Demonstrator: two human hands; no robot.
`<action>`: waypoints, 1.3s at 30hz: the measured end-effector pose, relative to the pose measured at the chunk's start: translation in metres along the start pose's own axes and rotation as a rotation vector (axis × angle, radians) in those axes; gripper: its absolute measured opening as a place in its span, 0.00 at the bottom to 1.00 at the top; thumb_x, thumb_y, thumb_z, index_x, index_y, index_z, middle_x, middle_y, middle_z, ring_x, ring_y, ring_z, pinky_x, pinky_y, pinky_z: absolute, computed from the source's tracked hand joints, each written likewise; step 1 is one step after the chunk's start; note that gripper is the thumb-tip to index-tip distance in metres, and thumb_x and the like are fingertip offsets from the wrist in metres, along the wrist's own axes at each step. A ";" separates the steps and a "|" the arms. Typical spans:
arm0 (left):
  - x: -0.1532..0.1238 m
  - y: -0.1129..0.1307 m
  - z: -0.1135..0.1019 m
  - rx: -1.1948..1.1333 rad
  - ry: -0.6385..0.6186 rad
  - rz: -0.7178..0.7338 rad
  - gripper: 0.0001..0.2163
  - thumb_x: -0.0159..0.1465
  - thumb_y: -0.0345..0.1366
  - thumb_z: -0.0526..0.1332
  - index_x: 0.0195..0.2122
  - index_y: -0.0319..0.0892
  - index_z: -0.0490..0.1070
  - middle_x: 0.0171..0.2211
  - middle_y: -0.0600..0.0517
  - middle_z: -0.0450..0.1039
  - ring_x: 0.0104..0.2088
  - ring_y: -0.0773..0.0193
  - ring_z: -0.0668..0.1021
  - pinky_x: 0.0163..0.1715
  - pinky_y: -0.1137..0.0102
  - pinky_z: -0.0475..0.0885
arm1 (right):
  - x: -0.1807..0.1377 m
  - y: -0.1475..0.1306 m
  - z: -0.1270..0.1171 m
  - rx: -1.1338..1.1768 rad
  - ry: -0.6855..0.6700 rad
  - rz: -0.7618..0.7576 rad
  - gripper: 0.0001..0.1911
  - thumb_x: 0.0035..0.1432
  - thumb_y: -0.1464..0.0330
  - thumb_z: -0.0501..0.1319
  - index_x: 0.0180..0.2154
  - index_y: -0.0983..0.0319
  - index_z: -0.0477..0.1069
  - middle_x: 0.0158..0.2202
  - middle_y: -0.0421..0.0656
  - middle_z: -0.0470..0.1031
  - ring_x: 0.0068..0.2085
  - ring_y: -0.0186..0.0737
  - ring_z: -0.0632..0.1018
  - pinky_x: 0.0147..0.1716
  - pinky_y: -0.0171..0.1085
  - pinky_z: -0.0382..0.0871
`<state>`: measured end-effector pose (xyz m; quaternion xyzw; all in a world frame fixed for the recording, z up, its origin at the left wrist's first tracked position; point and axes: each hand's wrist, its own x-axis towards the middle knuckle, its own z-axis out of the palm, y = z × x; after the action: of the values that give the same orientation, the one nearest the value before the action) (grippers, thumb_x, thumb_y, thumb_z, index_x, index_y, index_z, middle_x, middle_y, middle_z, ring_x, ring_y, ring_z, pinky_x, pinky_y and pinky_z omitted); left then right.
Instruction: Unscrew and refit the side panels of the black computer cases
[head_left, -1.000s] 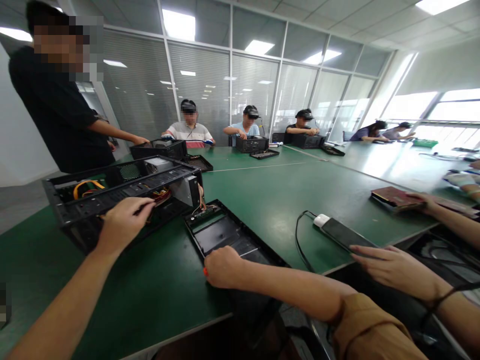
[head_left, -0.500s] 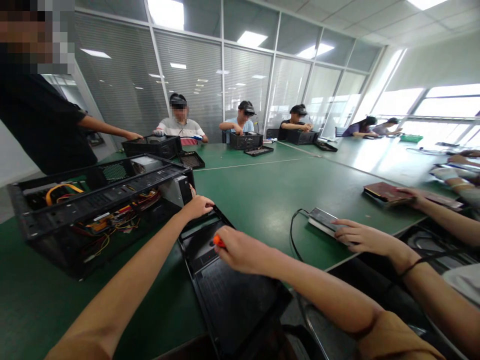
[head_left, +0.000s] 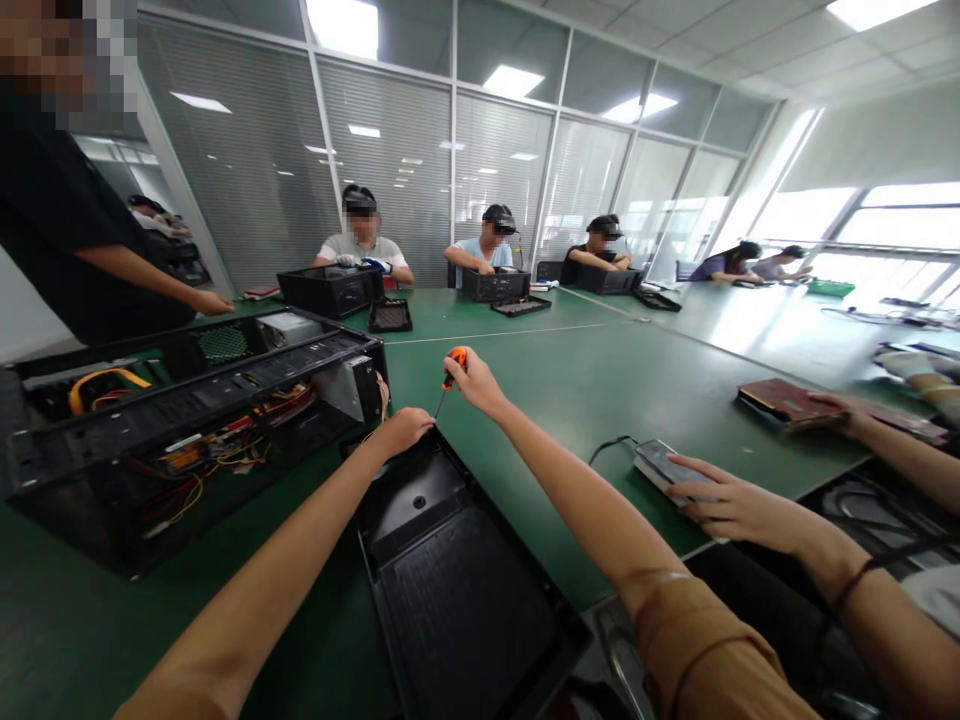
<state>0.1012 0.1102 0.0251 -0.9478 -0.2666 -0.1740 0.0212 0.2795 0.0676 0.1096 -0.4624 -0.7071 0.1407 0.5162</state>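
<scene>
My right hand point(head_left: 478, 384) is closed around the handle of an orange-and-black screwdriver point(head_left: 454, 368), its thin shaft pointing down. The tip of the shaft ends close beside the fingertips of my left hand point(head_left: 407, 432). Those fingers are closed at the far edge of a black plastic computer case panel point(head_left: 465, 580), which lies with its hollow side up in front of me. Anything small between the left fingertips is hidden. To the left stands an opened black computer case point(head_left: 187, 400), with coloured cables and a silver drive unit showing inside.
Green tables point(head_left: 540, 370) stretch away, with several people at other computer cases point(head_left: 330, 290). Close on my right, another person's hand point(head_left: 739, 500) rests on a grey box-like thing point(head_left: 664, 465) with a cable. A brown book-like object point(head_left: 784, 405) lies further right.
My right hand has moved up and away from above the panel, bringing the screwdriver to the far edge near my left hand. A standing person has drawn a hand back from the case across the table.
</scene>
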 end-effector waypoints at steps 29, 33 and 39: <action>-0.003 0.006 -0.004 -0.085 0.036 -0.106 0.09 0.57 0.34 0.55 0.31 0.41 0.74 0.29 0.50 0.75 0.30 0.65 0.74 0.32 0.74 0.64 | -0.005 0.006 0.018 -0.120 -0.073 -0.049 0.14 0.53 0.56 0.52 0.34 0.61 0.61 0.22 0.34 0.63 0.24 0.31 0.66 0.27 0.30 0.59; -0.002 0.007 -0.005 -0.101 0.048 -0.159 0.09 0.55 0.35 0.56 0.30 0.40 0.75 0.25 0.51 0.74 0.25 0.66 0.73 0.28 0.74 0.62 | 0.002 0.000 0.026 -0.134 -0.087 -0.075 0.14 0.52 0.59 0.54 0.37 0.60 0.59 0.27 0.35 0.65 0.27 0.31 0.67 0.30 0.31 0.60; -0.001 0.006 -0.004 -0.098 0.056 -0.194 0.10 0.53 0.35 0.56 0.30 0.40 0.76 0.22 0.52 0.74 0.22 0.68 0.72 0.25 0.74 0.60 | 0.005 -0.012 0.030 -0.082 -0.218 -0.027 0.12 0.58 0.61 0.46 0.41 0.59 0.57 0.28 0.35 0.66 0.23 0.29 0.67 0.25 0.30 0.61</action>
<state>0.1027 0.1041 0.0290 -0.9123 -0.3474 -0.2143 -0.0346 0.2474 0.0737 0.1085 -0.4555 -0.7704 0.1542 0.4186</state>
